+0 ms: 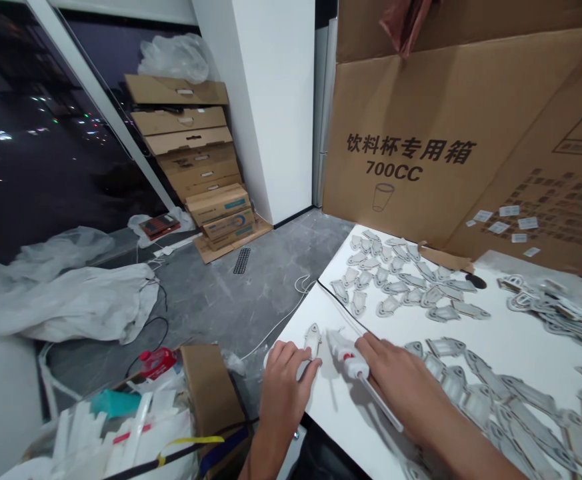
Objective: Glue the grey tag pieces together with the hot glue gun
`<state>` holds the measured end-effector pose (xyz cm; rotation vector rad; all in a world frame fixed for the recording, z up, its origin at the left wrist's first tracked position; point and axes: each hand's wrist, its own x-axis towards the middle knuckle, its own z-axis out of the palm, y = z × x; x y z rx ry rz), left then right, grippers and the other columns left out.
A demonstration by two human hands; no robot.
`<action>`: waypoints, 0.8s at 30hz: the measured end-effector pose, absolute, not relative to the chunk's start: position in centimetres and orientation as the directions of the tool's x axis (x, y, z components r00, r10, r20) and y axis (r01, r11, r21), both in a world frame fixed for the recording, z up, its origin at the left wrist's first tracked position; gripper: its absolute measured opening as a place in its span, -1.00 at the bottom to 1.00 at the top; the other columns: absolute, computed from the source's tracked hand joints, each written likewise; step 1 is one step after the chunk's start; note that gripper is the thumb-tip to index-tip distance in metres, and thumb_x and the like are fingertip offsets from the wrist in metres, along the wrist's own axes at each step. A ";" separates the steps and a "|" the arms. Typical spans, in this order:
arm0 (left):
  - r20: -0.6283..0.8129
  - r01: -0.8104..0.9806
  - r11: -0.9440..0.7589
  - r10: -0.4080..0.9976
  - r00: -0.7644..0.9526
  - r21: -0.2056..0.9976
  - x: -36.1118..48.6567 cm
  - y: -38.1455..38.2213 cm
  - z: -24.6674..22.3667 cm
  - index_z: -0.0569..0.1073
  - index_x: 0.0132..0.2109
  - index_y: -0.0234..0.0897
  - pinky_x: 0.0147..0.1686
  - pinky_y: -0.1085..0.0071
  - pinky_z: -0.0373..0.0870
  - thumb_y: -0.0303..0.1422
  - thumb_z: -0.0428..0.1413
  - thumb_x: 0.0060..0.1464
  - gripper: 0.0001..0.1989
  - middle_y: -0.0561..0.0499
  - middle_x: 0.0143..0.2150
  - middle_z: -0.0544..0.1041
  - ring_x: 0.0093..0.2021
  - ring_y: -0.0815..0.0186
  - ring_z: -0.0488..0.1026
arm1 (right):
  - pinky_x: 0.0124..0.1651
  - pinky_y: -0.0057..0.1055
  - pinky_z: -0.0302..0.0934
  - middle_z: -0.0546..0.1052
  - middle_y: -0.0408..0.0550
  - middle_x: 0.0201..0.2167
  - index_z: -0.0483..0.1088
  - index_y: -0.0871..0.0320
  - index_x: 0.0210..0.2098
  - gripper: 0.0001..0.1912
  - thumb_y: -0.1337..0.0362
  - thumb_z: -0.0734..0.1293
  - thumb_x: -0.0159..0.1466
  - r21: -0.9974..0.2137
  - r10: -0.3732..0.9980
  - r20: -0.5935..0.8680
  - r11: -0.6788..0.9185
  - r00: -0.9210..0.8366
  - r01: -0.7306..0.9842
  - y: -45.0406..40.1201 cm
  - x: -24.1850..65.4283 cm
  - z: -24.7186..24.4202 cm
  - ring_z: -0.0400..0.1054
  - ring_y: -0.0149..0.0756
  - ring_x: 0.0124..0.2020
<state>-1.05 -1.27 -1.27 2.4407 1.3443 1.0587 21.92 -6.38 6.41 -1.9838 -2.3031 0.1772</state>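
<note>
My left hand (288,377) is at the left edge of the white table (343,393), its thumb and index finger pinched on a small fish-shaped piece (313,339) that lies flat. In my right hand (395,373) is a white glue gun (348,357) with a glue stick coming out of its back. The gun's nozzle points toward the piece, a little to its right and apart from it. Many similar grey-white pieces (395,288) lie spread over the table's far part, and more (491,393) lie beside and beyond my right forearm.
A large cardboard box (411,100) stands behind the table. A black cord (335,298) crosses the table edge. At lower left, an open carton (211,387) holds white scraps. Stacked boxes (198,153) stand by the window, and loops of white cord lie on the floor.
</note>
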 end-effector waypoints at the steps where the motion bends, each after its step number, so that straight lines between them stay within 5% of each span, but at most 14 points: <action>1: 0.510 0.688 -0.573 0.794 0.331 0.445 -1.0 -1.4 -1.4 0.57 -0.17 -0.19 -0.13 0.23 0.40 -0.40 0.28 0.29 -0.96 0.02 -0.31 0.54 -0.21 0.17 0.45 | -0.25 -0.30 0.19 0.55 -0.01 -0.13 0.32 0.03 -0.12 -0.77 0.49 0.19 0.38 -0.190 0.992 0.084 0.106 -0.092 0.976 -6.1 22.5 7.0 0.51 -0.09 -0.19; 6: 0.415 0.626 -0.534 0.843 0.342 0.568 -0.6 -1.9 -0.5 0.59 -0.07 -0.14 -0.08 0.18 0.43 -0.28 0.27 0.32 -0.91 0.03 -0.28 0.58 -0.22 0.17 0.51 | -0.07 -0.22 0.27 0.51 0.07 0.03 0.32 0.05 0.13 -0.71 0.07 0.17 0.55 -0.565 0.742 0.541 -0.028 0.396 0.824 -4.6 25.9 10.6 0.44 -0.05 -0.06; 10: 0.350 0.542 -0.538 0.839 0.416 0.646 -0.5 -0.8 1.5 0.50 0.18 -0.11 0.13 0.12 0.43 -0.46 0.15 0.30 -0.66 -0.02 -0.03 0.63 0.01 0.14 0.55 | -0.14 -0.25 0.26 0.52 -0.07 -0.17 0.39 0.02 -0.09 -0.66 -0.11 0.24 0.50 -0.775 0.737 0.375 -0.083 0.562 0.626 -4.6 26.7 10.6 0.39 -0.16 -0.26; 13: 0.346 0.506 -0.627 0.765 0.543 0.592 -0.5 0.6 1.9 0.39 0.33 -0.10 0.23 0.09 0.39 -0.55 0.15 0.20 -0.42 -0.07 0.16 0.58 0.20 0.09 0.47 | -0.17 -0.27 0.25 0.48 -0.11 -0.28 0.36 0.03 -0.19 -0.66 -0.09 0.23 0.51 -0.769 0.854 0.304 -0.041 0.423 0.638 -5.1 26.5 9.8 0.35 -0.18 -0.29; 19: 0.369 0.673 -0.609 0.792 0.486 0.421 -0.6 1.5 1.0 0.50 0.19 -0.13 0.01 0.07 0.46 -0.36 0.27 0.24 -0.61 -0.09 -0.02 0.59 0.02 0.01 0.51 | -0.05 -0.29 0.28 0.49 -0.01 -0.05 0.34 0.01 0.03 -0.71 0.09 0.05 0.59 -0.696 0.977 0.197 0.194 -0.076 0.691 -5.8 26.5 9.7 0.42 -0.14 -0.09; 24: 0.365 0.674 -0.607 0.794 0.487 0.421 -0.8 0.9 1.0 0.50 0.17 -0.13 0.06 0.05 0.46 -0.42 0.22 0.27 -0.65 -0.11 0.09 0.57 0.10 0.02 0.48 | -0.14 -0.31 0.18 0.52 -0.07 -0.13 0.34 0.03 -0.11 -0.76 0.17 0.09 0.59 -0.541 0.964 -0.034 0.203 -0.262 0.816 -6.0 25.8 9.7 0.45 -0.16 -0.17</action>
